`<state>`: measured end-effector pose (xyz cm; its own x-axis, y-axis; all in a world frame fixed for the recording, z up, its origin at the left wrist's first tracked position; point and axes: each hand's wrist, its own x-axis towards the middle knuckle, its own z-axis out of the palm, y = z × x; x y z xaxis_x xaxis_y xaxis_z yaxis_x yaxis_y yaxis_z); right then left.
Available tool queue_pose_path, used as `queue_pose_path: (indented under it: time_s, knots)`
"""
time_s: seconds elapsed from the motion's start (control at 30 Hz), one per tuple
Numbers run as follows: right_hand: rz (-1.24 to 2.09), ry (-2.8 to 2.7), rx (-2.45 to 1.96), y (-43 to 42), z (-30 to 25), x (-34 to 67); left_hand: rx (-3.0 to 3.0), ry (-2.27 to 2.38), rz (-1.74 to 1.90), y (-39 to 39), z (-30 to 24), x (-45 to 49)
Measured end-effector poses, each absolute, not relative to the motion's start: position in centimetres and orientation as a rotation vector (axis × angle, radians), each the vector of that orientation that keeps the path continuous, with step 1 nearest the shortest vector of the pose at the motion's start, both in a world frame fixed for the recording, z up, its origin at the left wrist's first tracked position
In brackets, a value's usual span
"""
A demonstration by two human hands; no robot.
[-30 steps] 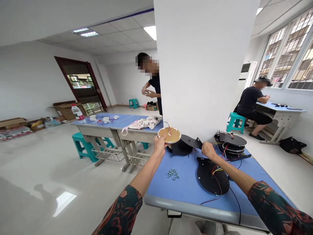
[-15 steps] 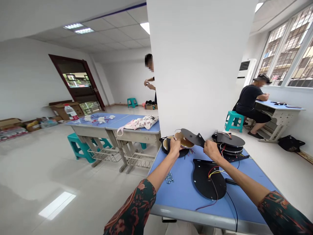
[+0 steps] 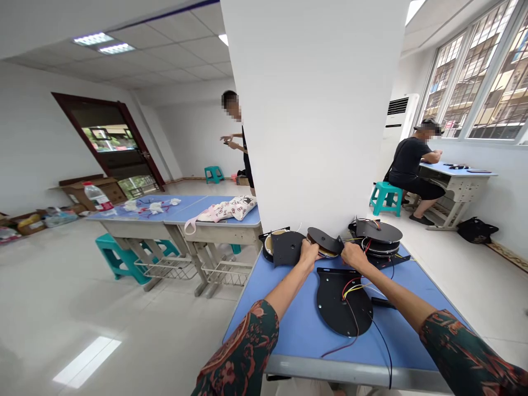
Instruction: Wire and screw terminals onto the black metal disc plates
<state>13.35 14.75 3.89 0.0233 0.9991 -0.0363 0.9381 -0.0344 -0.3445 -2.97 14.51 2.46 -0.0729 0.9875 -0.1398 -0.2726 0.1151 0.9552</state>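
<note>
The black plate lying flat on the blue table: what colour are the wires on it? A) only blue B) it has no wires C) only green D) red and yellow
D: red and yellow wires curve across the black plate on the blue table.

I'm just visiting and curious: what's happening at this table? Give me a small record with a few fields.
Left hand: gripping a black disc
Right hand: at the disc's edge
Nearby: wired disc stack, black plate, blue table
Others: seated person, standing person
</note>
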Motion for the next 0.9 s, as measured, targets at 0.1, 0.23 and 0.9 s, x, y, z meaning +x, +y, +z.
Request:
queue_pose_path:
  time_s: [0.1, 0.23, 0.9]
  knots:
    - [0.433, -2.025, -2.159, 14.6, 4.1, 13.7, 0.884, 1.147, 1.223, 14.3, 2.7, -3.2]
    - [0.396, -2.029, -2.192, 13.8, 4.7, 14.1, 0.9, 1.196, 1.117, 13.8, 3.6, -3.9]
    - [0.148, -1.475, -2.231, 11.7, 12.4, 28.1, 1.196, 1.171, 1.08, 13.1, 8.0, -1.6]
